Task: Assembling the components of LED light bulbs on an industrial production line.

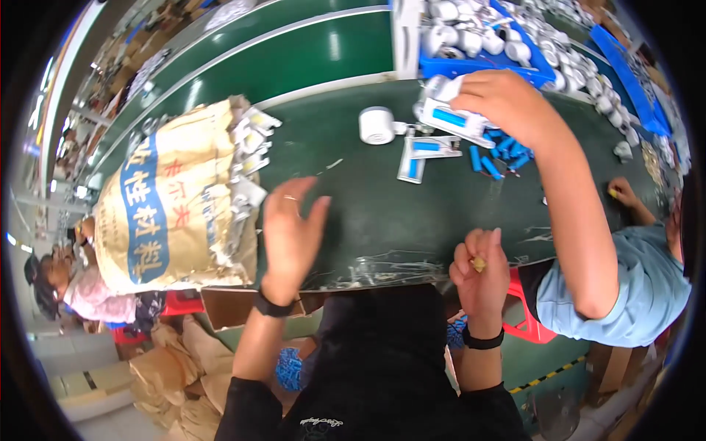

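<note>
My left hand (289,231) is open, thumb and fingers apart, with nothing in it. It hovers beside the mouth of a tan paper sack (187,198), which lies on its side with white flat parts (250,195) spilling out. My right hand (480,275) is at the bench's near edge, its fingers curled. A small yellow piece (479,264) shows at its fingers; whether it is held or worn, I cannot tell. Beyond lie white strips with blue cells (425,149), a heap of loose blue cells (506,153) and a white round housing (376,126).
From the right, a co-worker's arm (577,213) reaches across the dark green bench (338,191); that hand is over a white part with a blue cell (457,121). Behind stands a blue tray (540,73) of white housings. A red stool (531,323) is below the bench.
</note>
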The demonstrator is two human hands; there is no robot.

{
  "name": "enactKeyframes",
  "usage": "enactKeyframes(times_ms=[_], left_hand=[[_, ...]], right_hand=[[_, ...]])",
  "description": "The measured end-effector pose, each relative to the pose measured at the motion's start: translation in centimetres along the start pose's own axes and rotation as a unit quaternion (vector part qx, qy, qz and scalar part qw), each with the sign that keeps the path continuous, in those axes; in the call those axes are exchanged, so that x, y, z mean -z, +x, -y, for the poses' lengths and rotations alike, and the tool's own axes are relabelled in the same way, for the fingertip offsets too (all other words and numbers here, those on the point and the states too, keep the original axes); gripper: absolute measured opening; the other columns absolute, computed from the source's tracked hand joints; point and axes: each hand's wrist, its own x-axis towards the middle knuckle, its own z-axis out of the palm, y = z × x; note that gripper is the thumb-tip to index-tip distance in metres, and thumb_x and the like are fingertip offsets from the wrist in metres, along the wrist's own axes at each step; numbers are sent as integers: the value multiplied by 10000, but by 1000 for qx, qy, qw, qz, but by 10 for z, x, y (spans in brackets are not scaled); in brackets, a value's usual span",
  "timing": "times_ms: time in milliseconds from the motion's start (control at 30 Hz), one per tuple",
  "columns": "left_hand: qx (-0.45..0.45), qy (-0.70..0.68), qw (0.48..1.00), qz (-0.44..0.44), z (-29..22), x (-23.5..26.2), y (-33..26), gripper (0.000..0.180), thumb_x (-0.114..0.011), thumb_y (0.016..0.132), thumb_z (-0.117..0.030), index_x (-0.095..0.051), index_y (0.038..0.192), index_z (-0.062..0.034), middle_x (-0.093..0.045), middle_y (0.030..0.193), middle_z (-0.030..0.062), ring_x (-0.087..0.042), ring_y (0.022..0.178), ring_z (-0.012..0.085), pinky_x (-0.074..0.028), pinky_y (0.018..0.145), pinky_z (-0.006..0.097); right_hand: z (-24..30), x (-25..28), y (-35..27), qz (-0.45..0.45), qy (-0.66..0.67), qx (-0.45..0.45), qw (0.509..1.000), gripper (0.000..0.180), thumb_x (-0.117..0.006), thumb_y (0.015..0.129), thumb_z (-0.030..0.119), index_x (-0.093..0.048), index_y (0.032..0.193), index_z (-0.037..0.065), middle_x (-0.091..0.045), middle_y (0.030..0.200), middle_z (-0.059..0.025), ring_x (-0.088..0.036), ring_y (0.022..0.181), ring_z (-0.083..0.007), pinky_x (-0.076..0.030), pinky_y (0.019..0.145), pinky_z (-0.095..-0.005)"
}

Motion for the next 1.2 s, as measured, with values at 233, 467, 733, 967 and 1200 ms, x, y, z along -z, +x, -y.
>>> enactKeyframes(times_ms=[233, 467, 733, 967, 1200], left_hand=[[140, 74, 981, 109, 63, 12, -14, 627, -727, 839, -186, -506, 1370, 65, -616, 1097, 217, -615, 1001, 393, -515, 877, 449], [-41, -229, 954, 189, 15, 40, -18, 914, -727, 742, 70, -328, 1547, -92, -663, 1128, 120, -649, 1001, 343, -538, 881, 408], [58, -459, 886, 16, 2, 27, -27, 1087, -894, 676, -76, -263, 1561, -47, -300, 1607, 187, -322, 1474, 347, -300, 1191, 439], [177, -800, 562, 110, -7, 0, -41, 610, -639, 981, -109, -373, 1529, -68, -611, 1337, 229, -672, 1126, 301, -551, 965, 413], [231, -779, 564, 146, -9, -1, -48, 528, -557, 1036, -265, -415, 1503, -62, -624, 1289, 261, -704, 1037, 321, -582, 908, 416]], right_hand=[[-56, -44, 10, 196, -97, -142, 966, 319, -411, 1096, 358, -528, 992, 80, -493, 729, -14, -355, 508, -36, -294, 417, -189], [-73, -73, 28, 176, -483, 84, 854, 207, -628, 1011, 236, -660, 1102, 53, -461, 690, 66, -366, 570, 5, -244, 446, -222], [-61, -71, 24, 76, -129, -259, 954, 184, -683, 971, 223, -610, 880, 81, -332, 589, 110, -270, 472, 8, -165, 389, -198], [-63, -70, -10, 66, -270, -149, 949, 131, -711, 946, 151, -670, 1023, 54, -338, 595, 107, -305, 470, -26, -243, 412, -212], [-53, -74, -5, 246, -584, 385, 671, 355, -798, 735, -1, -768, 1064, 128, -438, 645, -40, -455, 522, -171, -358, 466, -306]])
